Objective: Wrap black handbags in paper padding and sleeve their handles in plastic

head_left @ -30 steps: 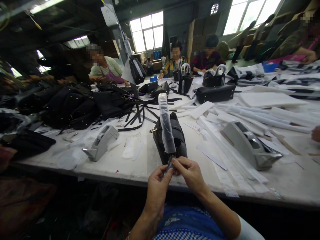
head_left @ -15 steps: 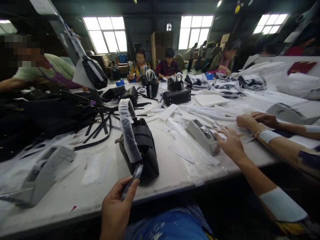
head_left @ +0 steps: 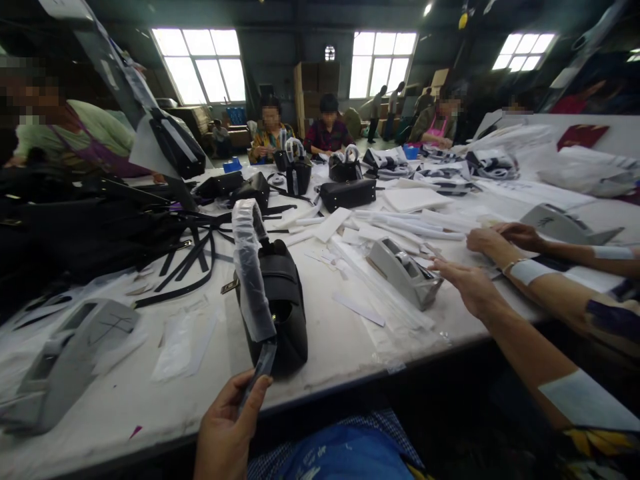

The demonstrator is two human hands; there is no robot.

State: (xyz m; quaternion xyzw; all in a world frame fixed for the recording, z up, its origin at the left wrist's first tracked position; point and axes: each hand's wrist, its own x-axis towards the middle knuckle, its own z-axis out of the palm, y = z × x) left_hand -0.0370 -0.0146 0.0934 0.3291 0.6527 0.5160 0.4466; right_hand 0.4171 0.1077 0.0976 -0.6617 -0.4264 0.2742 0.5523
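Observation:
A black handbag (head_left: 287, 300) stands near the table's front edge, its arched handle (head_left: 249, 267) wrapped in clear white film. My left hand (head_left: 227, 413) pinches the filmy strap end (head_left: 263, 363) at the handle's near base between thumb and fingers. Off to the right, my right hand (head_left: 470, 287) reaches to the front of a grey tape dispenser (head_left: 403, 270). Its fingers are stretched out, with the tips at the dispenser's cutting end. Whether they touch a piece of tape is too small to tell.
Another grey dispenser (head_left: 70, 360) stands at left, below black straps (head_left: 200, 260). White wrapping strips (head_left: 410, 223) and several black bags (head_left: 347, 193) lie farther back. A co-worker's hands (head_left: 493, 243) work close to my right arm. More people sit across the table.
The fingers of my right hand have drawn closer together and flattened at the dispenser's front. My left hand keeps its pinch at the handle base. The camera view has shifted slightly.

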